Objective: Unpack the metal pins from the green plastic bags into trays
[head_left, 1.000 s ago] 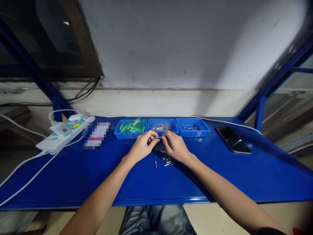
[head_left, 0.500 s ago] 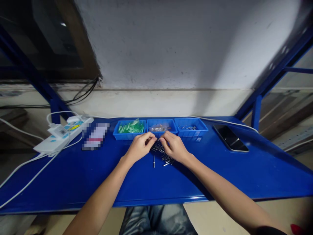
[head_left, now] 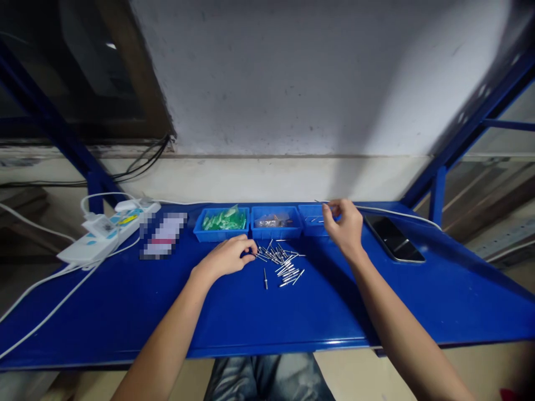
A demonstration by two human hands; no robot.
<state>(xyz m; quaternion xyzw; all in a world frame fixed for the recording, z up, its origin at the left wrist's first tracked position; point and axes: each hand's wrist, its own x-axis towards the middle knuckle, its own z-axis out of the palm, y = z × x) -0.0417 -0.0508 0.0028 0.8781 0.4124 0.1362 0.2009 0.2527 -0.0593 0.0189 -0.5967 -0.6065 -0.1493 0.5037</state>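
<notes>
Right grip (head_left: 346,225) looks pinched on a thin pop rivet (head_left: 316,201), which pokes out to the left of the fingertips, its long side running mostly left to right. Just below and left of this grip is a blue tray (head_left: 315,230) with thin metal bits inside. Left grip (head_left: 229,256) has finger and thumb close together at the edge of the rivet pile (head_left: 286,262); I cannot tell if they hold one. The pile is just right of that nearer grip, its rivets pointing many ways. One lone rivet (head_left: 265,279) lies below and right of the left grip, pointing away from the person.
</notes>
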